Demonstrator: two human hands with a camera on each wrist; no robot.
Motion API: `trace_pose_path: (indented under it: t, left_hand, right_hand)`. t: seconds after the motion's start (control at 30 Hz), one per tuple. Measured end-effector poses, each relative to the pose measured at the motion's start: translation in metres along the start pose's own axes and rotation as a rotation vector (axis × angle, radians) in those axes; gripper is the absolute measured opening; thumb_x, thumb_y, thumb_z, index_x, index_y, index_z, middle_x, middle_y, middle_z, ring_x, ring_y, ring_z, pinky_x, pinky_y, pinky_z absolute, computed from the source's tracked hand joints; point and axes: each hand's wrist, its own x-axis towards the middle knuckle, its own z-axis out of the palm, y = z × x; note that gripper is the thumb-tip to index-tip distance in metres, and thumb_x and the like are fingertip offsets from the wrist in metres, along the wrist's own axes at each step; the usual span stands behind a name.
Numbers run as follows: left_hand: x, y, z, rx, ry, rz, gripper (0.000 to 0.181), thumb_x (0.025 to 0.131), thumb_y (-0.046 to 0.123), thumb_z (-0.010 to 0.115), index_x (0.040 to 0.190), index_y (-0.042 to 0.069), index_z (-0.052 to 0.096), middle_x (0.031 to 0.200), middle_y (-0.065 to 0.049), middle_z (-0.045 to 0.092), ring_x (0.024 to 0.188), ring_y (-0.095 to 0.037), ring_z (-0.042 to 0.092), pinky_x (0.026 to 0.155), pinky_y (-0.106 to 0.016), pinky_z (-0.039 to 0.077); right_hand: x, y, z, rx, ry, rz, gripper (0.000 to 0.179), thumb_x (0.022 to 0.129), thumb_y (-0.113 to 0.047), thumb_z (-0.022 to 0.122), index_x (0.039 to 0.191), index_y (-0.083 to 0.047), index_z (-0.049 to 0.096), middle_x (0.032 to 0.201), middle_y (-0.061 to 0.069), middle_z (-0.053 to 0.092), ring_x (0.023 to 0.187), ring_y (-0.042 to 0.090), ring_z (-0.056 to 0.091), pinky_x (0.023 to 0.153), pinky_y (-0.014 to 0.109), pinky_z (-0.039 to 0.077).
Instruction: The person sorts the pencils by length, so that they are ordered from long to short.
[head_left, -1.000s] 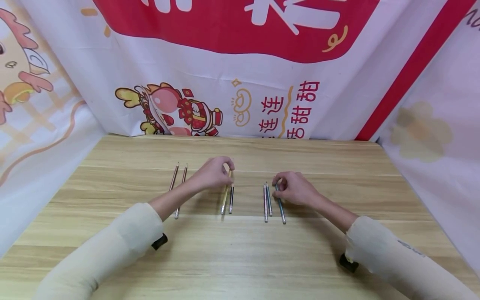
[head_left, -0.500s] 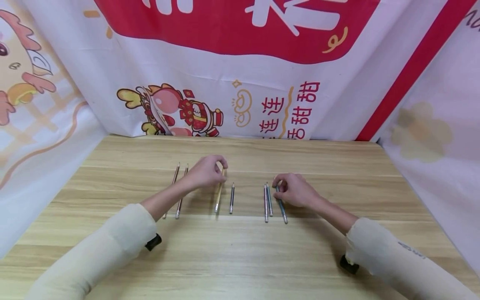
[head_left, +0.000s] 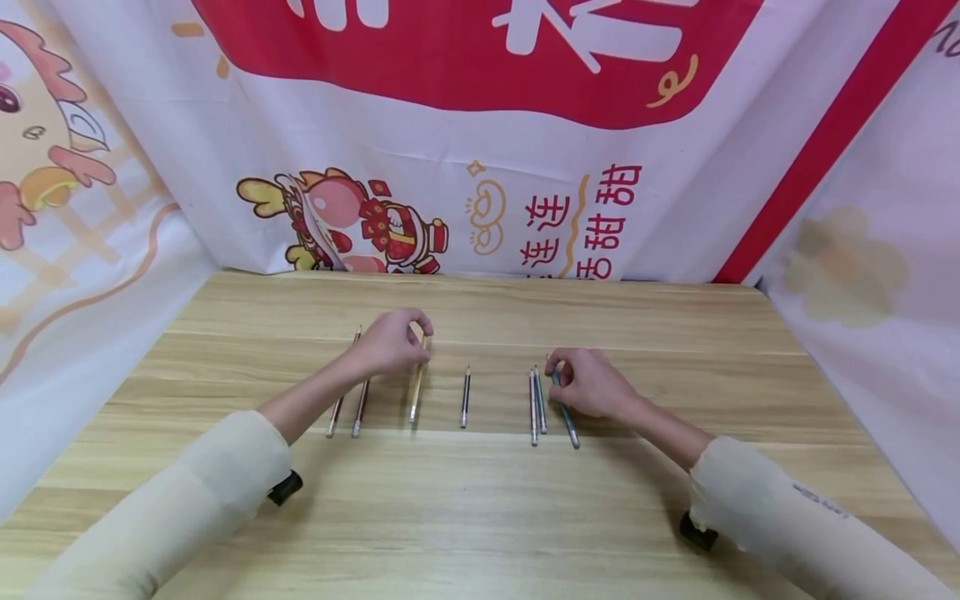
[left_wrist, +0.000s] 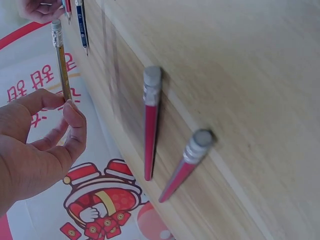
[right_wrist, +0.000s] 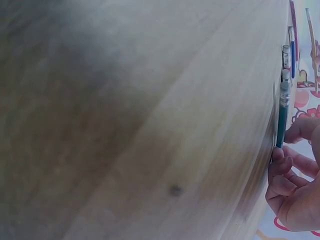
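My left hand [head_left: 393,342] pinches a yellow pencil [head_left: 417,387] near its far end, its eraser pointing back toward me. In the left wrist view the yellow pencil [left_wrist: 62,70] rises from between thumb and fingertips. Left of it lie two red-brown pencils [head_left: 362,408], partly hidden by the left hand and forearm. My right hand [head_left: 592,382] pinches a teal pencil [head_left: 567,421] by its upper part, seen also in the right wrist view as a teal pencil [right_wrist: 282,117]. Just left of that, a pinkish pencil [head_left: 533,412] and a blue-green pencil [head_left: 540,404] lie side by side.
A dark blue pencil [head_left: 466,398] lies alone between the two hands. The wooden table [head_left: 480,517] ends at a printed white and red cloth [head_left: 480,133] hanging behind it, with more cloth along both sides. Dark wrist cameras [head_left: 697,531] sit under the sleeves.
My left hand has carried the yellow pencil leftward, away from the dark blue one and toward the red-brown pair. The right hand stays almost in place, and the teal pencil's eraser end has swung slightly right.
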Motion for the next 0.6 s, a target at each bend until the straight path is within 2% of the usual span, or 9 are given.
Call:
trace_pose_path:
  t: [0.3, 0.6]
  left_hand:
    - [0.0, -0.01, -0.005, 0.033, 0.016, 0.006, 0.034, 0.086, 0.0, 0.073, 0.119, -0.005, 0.063, 0.085, -0.011, 0.067, 0.072, -0.019, 0.061, 0.061, -0.027, 0.052]
    - [-0.002, -0.016, -0.006, 0.021, 0.007, -0.01, 0.034, 0.085, -0.001, 0.073, 0.118, -0.004, 0.064, 0.083, -0.01, 0.066, 0.07, -0.018, 0.06, 0.06, -0.026, 0.051]
  right_hand:
    - [0.001, 0.002, -0.001, -0.001, 0.006, 0.001, 0.021, 0.088, -0.009, 0.075, 0.107, -0.005, 0.07, 0.076, 0.002, 0.063, 0.067, 0.015, 0.056, 0.062, 0.03, 0.045]
    - [0.0, 0.004, -0.002, 0.033, -0.001, 0.028, 0.023, 0.088, -0.01, 0.076, 0.11, -0.004, 0.07, 0.076, 0.002, 0.064, 0.067, 0.015, 0.057, 0.062, 0.029, 0.046]
